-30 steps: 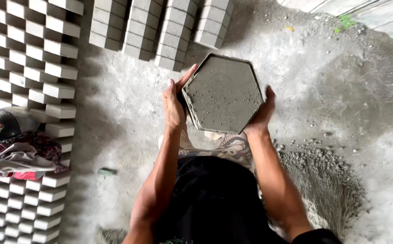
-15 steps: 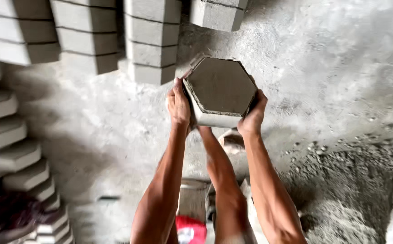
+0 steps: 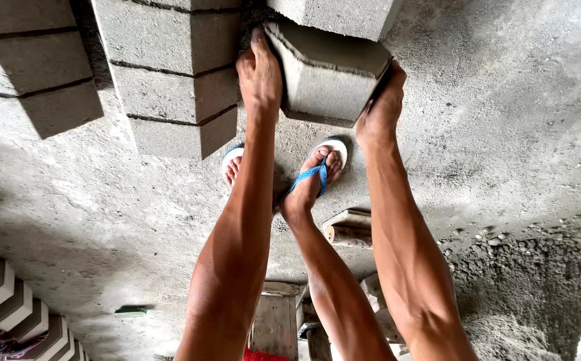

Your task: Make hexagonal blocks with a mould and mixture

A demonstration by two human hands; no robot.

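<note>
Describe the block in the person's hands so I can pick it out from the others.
Start at the rows of grey blocks along the top. Just right of them, the held block sits between the left hand and right hand. It alone is gripped and tilted, with angled faces.

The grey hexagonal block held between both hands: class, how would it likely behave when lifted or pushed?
The hexagonal block looks like thick cast concrete, so probably heavy and rigid. The left hand and right hand clamp opposite sides, suggesting real weight. Its rough grainy faces likely resist slipping, and flat sides should not roll.
</note>
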